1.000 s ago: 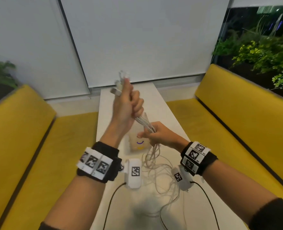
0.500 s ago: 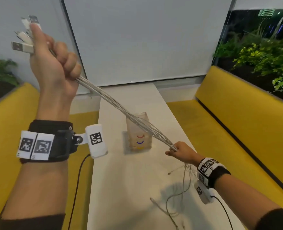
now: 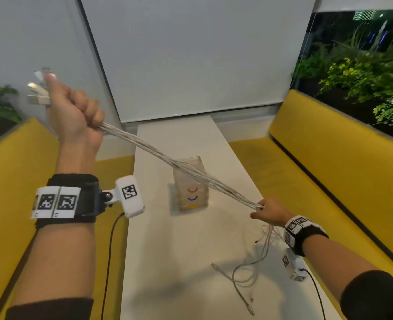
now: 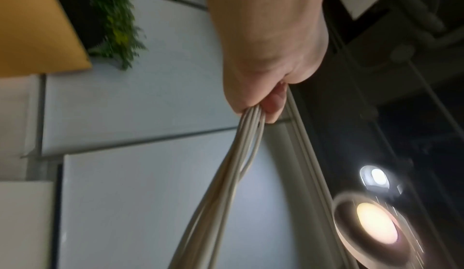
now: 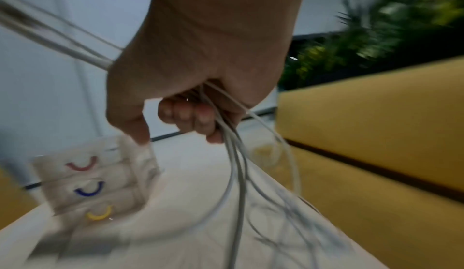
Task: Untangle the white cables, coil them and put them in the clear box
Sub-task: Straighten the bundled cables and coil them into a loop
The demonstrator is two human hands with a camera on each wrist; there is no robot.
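My left hand is raised at the upper left, fist closed round a bundle of white cables; their USB plugs stick out above the fist. The bundle runs taut down to my right hand, which grips it low at the right over the table. Loose cable ends hang below that hand and trail on the tabletop. The clear box, with red, blue and yellow curved marks, stands mid-table behind the stretched cables. In the wrist views the left hand and the right hand each clasp the cables.
The narrow white table runs away from me between two yellow benches. Plants stand behind the right bench and at the far left. A white blind closes the back.
My hands have pulled apart from a close hold over the box, drawing the bundle taut. Since half a second ago the left hand has come a little lower and rightwards.
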